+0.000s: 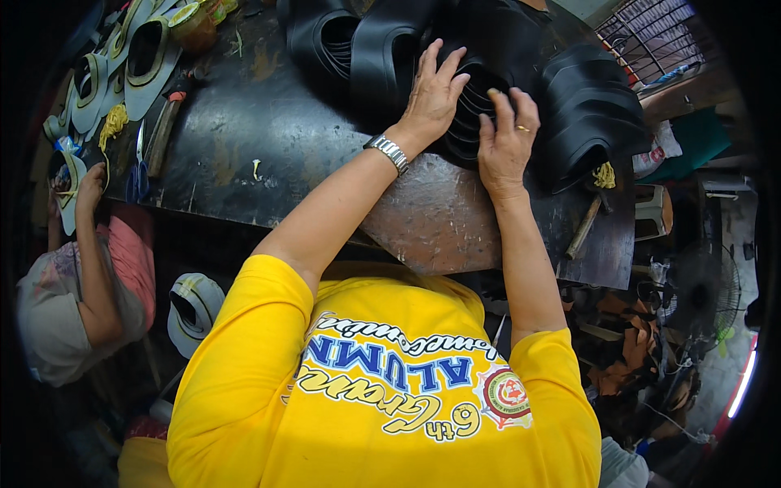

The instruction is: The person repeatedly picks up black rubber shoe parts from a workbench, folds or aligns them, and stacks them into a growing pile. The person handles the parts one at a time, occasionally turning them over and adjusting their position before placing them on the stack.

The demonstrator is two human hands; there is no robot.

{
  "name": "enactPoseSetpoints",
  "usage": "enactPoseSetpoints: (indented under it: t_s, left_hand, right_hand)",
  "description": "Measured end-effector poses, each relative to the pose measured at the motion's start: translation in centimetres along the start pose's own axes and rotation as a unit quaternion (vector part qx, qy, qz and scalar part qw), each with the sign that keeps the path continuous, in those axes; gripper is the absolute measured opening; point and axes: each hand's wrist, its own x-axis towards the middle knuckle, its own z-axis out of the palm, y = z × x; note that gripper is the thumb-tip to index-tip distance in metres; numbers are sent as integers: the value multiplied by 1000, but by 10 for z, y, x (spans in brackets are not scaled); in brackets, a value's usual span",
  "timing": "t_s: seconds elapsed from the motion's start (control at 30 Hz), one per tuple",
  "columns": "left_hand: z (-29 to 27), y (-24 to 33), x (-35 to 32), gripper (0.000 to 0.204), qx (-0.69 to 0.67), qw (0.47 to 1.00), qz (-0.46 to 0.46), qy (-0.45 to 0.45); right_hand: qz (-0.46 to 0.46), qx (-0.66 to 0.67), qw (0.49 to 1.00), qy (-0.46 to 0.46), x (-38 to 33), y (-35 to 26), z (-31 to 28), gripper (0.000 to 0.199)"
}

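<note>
Several black U-shaped shoe uppers, apparently leather, stand in nested stacks at the far side of the dark table (236, 167). My left hand (431, 98), with a metal watch on the wrist, reaches over the middle stack (465, 122), fingers stretched and apart. To its right, my right hand (508, 150) is at the same stack's right edge. Its fingers are bent but apart, with a ring on one. Neither hand visibly grips a piece. More black uppers are in a left stack (382, 53) and a right stack (587, 114).
A wooden-handled tool (584, 228) lies near yellow yarn (604, 175) at the right. Blue-handled scissors (138, 167) and grey uppers (149, 69) are at the left, where a co-worker's hand (91, 183) holds a grey piece. A wire basket (651, 41) stands far right.
</note>
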Motion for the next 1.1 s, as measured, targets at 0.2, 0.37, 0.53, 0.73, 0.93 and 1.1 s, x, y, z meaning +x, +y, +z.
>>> enactPoseSetpoints:
  t_s: [0.2,0.37,0.53,0.73,0.93,1.1]
  left_hand:
    - [6,0,13,50,-13,1000,-19,-16]
    - [4,1,22,56,21,997,-55,-47]
    - [17,3,22,61,103,993,-48,-30]
    - [23,-2,25,66,20,995,-76,-63]
    - [7,16,24,77,71,981,-123,-134]
    - [-52,41,-10,42,-97,993,-3,-69]
  right_hand:
    - [133,122,984,2,17,22,13,48]
    - [277,185,943,16,34,24,24,48]
    - [297,128,946,4,34,24,33,48]
    - [309,184,933,-2,28,57,43,46]
    - [264,30,964,-34,34,62,45,49]
    - [137,134,976,99,35,6,-8,44]
